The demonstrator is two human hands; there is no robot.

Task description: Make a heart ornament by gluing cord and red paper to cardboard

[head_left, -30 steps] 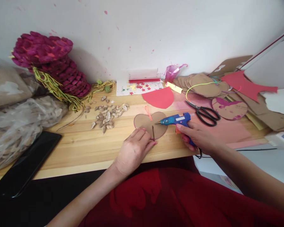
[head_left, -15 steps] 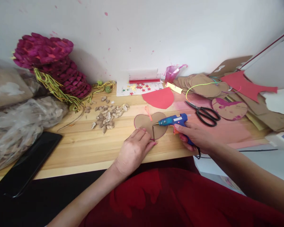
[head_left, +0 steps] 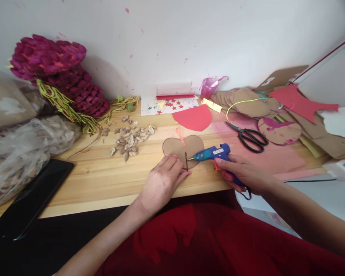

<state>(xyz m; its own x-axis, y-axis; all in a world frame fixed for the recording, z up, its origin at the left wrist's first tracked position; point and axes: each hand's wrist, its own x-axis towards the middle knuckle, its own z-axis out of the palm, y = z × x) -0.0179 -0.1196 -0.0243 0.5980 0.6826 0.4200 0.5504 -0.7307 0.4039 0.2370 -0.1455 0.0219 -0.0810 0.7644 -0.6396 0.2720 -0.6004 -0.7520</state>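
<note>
The cardboard heart [head_left: 172,145] lies flat near the front edge of the worktop [head_left: 97,188], about midway along it, with a dark stick [head_left: 186,161] running down its middle. Your left hand [head_left: 162,184] covers the heart's lower left part, fingers curled down onto it, thumb by the stick's near end; whether they pinch the stick, you cannot tell from here. Your right hand [head_left: 244,172] is closed round the handle of the glue gun [head_left: 208,154], its nozzle right at the stick's right side; contact is unclear.

For a neat bead, hold the nozzle low, press evenly and follow the stick's length. Pin the heart firmly, with your left fingertips clear of the hot tip.

The orange loop [head_left: 179,134] at the heart's top notch is best left free of glue. Beyond it lies the red paper [head_left: 192,117]; the scissors [head_left: 240,130] sit to the right, behind the gun, so swing low there. Bare wood runs leftward along the front edge, between the nutshells [head_left: 130,141] and the rim, as far as the phone [head_left: 34,199], which overhangs that edge. Mind the cord [head_left: 248,195] at the front edge, below your right hand.
</note>
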